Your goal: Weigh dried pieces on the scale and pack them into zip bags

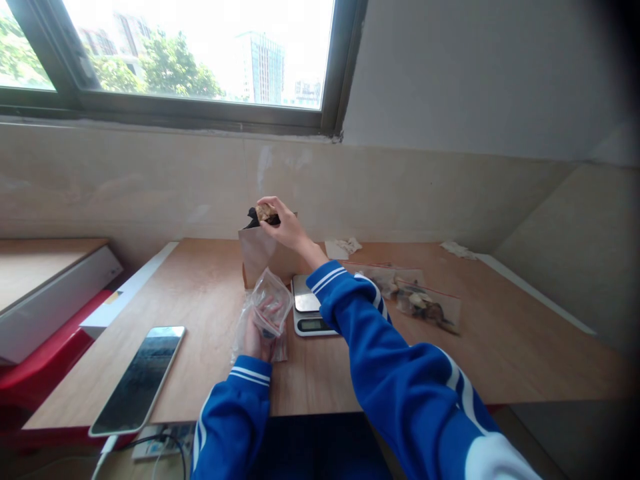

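Note:
My right hand (283, 223) is at the mouth of an upright paper bag (265, 257) with dark contents showing at its top. Pinched between its thumb and fingers is a mottled brown lump (265, 213) that resembles a dried mushroom. Lower down, my left hand (255, 337) is closed around a clear zip bag (273, 300), partly seen through the plastic. More clear plastic lies around that hand. Just right of it stands a kitchen scale (310, 307), partly covered by my right sleeve.
Filled zip bags (427, 307) with dried pieces lie right of the scale. A phone (140, 380) with a charging cable rests near the left front edge. Crumpled tissue (349, 246) and another white scrap (459, 251) lie at the back. A wall with a window (200, 60) rises behind the table.

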`<state>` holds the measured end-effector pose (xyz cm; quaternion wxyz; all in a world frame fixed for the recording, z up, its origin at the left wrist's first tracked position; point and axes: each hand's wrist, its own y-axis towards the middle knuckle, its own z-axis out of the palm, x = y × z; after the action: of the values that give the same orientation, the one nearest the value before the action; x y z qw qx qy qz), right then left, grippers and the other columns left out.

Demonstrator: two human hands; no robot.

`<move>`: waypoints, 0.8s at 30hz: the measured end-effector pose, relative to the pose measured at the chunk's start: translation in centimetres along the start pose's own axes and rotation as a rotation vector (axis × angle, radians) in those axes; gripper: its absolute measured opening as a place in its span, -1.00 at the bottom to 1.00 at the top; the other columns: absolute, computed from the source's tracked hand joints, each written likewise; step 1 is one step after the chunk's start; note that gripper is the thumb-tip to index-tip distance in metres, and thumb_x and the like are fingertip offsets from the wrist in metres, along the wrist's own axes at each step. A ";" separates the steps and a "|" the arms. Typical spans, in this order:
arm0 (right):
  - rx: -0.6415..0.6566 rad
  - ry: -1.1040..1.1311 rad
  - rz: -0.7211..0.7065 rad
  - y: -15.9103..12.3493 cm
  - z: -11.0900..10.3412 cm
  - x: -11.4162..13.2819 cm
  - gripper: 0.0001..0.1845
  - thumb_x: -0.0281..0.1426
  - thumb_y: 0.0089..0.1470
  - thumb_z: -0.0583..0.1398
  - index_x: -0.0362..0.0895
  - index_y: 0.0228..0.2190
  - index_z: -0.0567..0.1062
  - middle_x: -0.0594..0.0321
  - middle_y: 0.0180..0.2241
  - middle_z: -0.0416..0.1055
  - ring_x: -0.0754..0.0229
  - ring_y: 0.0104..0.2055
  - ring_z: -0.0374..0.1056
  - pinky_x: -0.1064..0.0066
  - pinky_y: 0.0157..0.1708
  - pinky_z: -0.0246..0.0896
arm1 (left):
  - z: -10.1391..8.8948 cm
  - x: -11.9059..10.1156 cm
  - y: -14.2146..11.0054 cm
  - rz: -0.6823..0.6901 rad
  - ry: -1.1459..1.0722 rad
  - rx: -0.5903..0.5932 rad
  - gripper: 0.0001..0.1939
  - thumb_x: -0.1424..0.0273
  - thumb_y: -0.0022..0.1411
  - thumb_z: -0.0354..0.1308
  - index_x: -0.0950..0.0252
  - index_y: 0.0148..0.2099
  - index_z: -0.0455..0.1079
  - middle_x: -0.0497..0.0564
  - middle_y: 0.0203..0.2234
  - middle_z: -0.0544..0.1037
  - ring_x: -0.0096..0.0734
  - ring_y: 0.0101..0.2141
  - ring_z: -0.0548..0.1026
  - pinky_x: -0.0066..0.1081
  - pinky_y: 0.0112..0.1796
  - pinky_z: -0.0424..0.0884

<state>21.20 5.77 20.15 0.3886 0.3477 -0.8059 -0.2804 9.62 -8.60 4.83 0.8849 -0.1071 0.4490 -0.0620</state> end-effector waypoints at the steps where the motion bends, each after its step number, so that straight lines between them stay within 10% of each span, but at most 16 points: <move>1: 0.023 0.000 -0.003 -0.1 -0.2 0.1 -0.55 -0.46 0.09 0.09 -0.12 0.04 0.21 0.14 0.03 0.32 0.19 0.05 0.26 0.35 0.07 0.15 | 0.0 0.0 0.0 0.003 -0.004 0.000 -0.59 0.21 0.31 -0.10 0.33 0.03 0.37 0.13 -0.17 0.53 -0.54 -0.60 0.42 -0.46 -0.58 0.38; 7: 0.218 -0.109 -0.050 -0.4 -1.2 0.3 -0.64 -0.38 0.12 0.12 -0.16 -0.02 0.33 0.11 -0.03 0.33 0.15 0.03 0.24 0.33 0.07 0.11 | -0.2 0.0 0.0 -0.001 -0.008 0.005 -0.59 0.20 0.28 -0.05 0.32 0.04 0.36 0.15 -0.13 0.51 -0.51 -0.61 0.43 -0.44 -0.62 0.36; 13: 0.146 -0.387 0.106 -1.4 -1.5 0.0 -0.56 -0.17 0.18 0.10 -0.05 0.05 0.35 0.01 0.09 0.10 -0.05 0.15 0.07 0.03 0.16 -0.05 | -0.1 0.0 0.0 0.005 -0.008 0.000 -0.57 0.20 0.29 -0.08 0.34 0.06 0.35 0.14 -0.17 0.53 -0.53 -0.63 0.42 -0.45 -0.62 0.37; 24: 0.003 -0.292 0.116 -3.5 -2.3 2.6 -0.62 -0.37 0.17 0.07 -0.10 0.04 0.32 0.02 0.17 0.00 -0.01 0.21 0.00 0.06 0.20 -0.10 | -0.3 0.1 0.1 0.014 -0.019 0.008 -0.55 0.15 0.27 -0.04 0.28 0.09 0.33 0.12 -0.21 0.56 -0.53 -0.64 0.42 -0.49 -0.66 0.37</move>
<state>23.10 1.20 20.02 0.2824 0.2566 -0.8729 -0.3039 9.42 -8.55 4.53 0.8900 -0.1010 0.4410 -0.0564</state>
